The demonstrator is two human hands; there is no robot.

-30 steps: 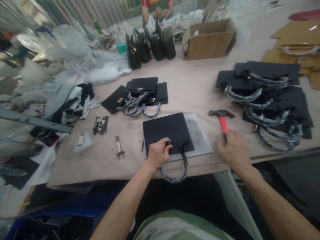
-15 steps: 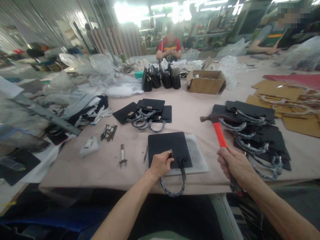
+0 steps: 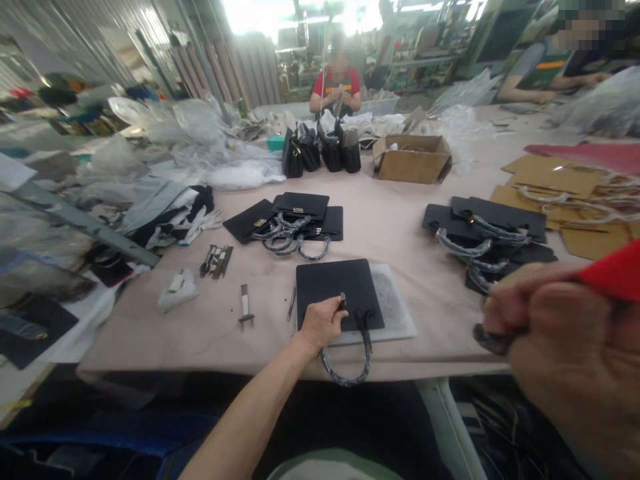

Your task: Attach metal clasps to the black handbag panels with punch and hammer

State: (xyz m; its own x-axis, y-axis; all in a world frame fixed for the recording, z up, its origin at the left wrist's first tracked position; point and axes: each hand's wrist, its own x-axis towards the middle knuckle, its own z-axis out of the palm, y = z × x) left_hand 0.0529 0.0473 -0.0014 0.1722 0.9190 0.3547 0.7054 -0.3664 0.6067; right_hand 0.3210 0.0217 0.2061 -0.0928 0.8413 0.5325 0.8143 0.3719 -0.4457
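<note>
From where I stand, the worker's left hand pinches a short metal rod upright between thumb and fingers, its top end showing above them. Beneath that hand lies a black panel, flat on a pale slab that shows beyond it to the hand's right. A film-wrapped handle loop hangs from the panel on the near side, just right of the left wrist.

The right hand is held up well to the right of the left one, fingers curled tightly round a hammer; red shaft shows above the fist, the dark butt pokes out below, and the head is out of view.

I'd judge the panel light, thin and fairly stiff, with a smooth face that could scuff, so it is best taken by its edges. The loop looks springy, its wrapping probably slippery; better steadied near its roots than by the curve. The rod seems hard, slim and apt to tilt or roll, so a pinch low on its shank, clear of the top, suits it. The hammer is likely head-heavy, and wants a firm hold on the dark grip.
</note>
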